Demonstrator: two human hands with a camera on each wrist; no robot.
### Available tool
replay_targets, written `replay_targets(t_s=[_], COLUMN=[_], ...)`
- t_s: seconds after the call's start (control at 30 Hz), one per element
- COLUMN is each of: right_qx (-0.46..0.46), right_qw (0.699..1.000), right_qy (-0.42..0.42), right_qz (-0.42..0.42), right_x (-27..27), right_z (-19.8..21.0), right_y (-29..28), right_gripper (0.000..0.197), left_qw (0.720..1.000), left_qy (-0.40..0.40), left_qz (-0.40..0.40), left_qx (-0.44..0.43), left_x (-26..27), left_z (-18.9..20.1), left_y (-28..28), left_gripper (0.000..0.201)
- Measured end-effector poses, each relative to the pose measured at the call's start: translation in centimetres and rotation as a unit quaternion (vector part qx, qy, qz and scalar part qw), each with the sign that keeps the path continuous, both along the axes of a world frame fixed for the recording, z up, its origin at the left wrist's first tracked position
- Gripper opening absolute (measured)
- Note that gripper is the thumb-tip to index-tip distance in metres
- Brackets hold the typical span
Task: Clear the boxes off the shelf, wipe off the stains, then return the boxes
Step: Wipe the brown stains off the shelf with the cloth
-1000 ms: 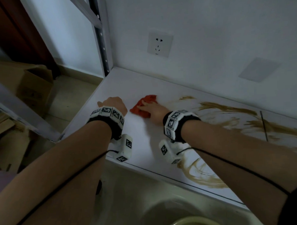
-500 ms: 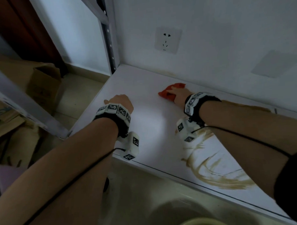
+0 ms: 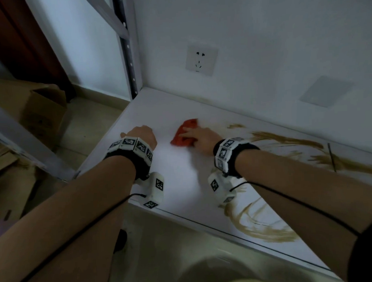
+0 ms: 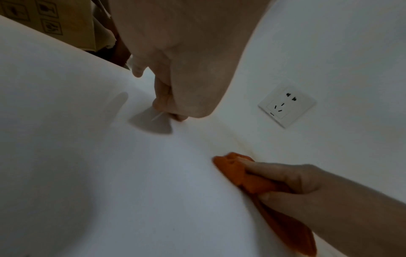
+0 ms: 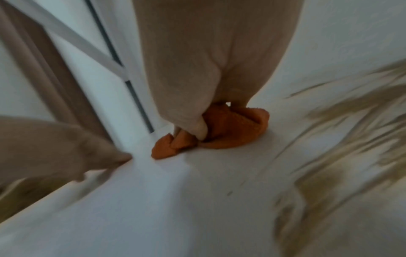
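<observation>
The white shelf board (image 3: 178,183) carries no boxes. Brown smeared stains (image 3: 286,145) cover its right half, with more stains near the front edge (image 3: 262,226); its left half looks clean. My right hand (image 3: 193,133) presses a crumpled orange-red cloth (image 3: 183,134) onto the board near the back wall, fingers over it and thumb tucked under. The left wrist view shows that cloth (image 4: 237,172) pinched in the right hand (image 4: 285,177). My left hand (image 3: 141,135) rests on the board's left part as a fist, fingers curled (image 4: 162,102), holding nothing.
A wall outlet (image 3: 201,60) sits above the cloth. The grey metal shelf upright (image 3: 128,58) stands at the back left corner. Cardboard boxes (image 3: 42,112) stand on the floor to the left. A slanted grey rail (image 3: 22,142) crosses the left foreground.
The right hand swept the cloth right and toward the back wall, then back left to near the left hand. The left fist stayed put.
</observation>
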State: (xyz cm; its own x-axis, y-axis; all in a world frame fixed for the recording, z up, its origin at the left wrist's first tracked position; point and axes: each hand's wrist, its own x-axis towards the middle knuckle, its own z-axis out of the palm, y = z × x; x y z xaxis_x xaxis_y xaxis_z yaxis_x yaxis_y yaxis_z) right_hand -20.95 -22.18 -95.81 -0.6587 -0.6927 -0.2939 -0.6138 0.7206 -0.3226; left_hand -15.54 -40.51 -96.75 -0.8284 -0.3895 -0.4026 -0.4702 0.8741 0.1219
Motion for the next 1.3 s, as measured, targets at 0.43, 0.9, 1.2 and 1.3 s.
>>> replay_targets(t_s=[0.43, 0.9, 1.2, 1.3], right_qx=[0.15, 0.065, 0.068, 0.047], right_qw=[0.98, 0.99, 0.989, 0.996], right_qy=[0.071, 0.052, 0.041, 0.01], right_qz=[-0.108, -0.111, -0.122, -0.076], right_x=[-5.9, -7.2, -5.2, -2.0], right_z=[-0.4, -1.7, -2.1, -1.2], right_y=[-2.1, -0.8, -0.2, -2.0], right_gripper=[0.055, 0.058, 0.05, 0.052], left_qw=[0.999, 0.998, 0.998, 0.999], left_qy=[0.039, 0.044, 0.019, 0.025], left_qz=[0.007, 0.006, 0.014, 0.009], left_qx=[-0.017, -0.042, -0.053, -0.044], left_x=[-0.4, -0.7, -0.9, -0.8], left_z=[0.0, 0.5, 0.4, 0.3], left_y=[0.2, 0.7, 1.0, 0.9], left_gripper=[0.032, 0.024, 0.03, 0.033])
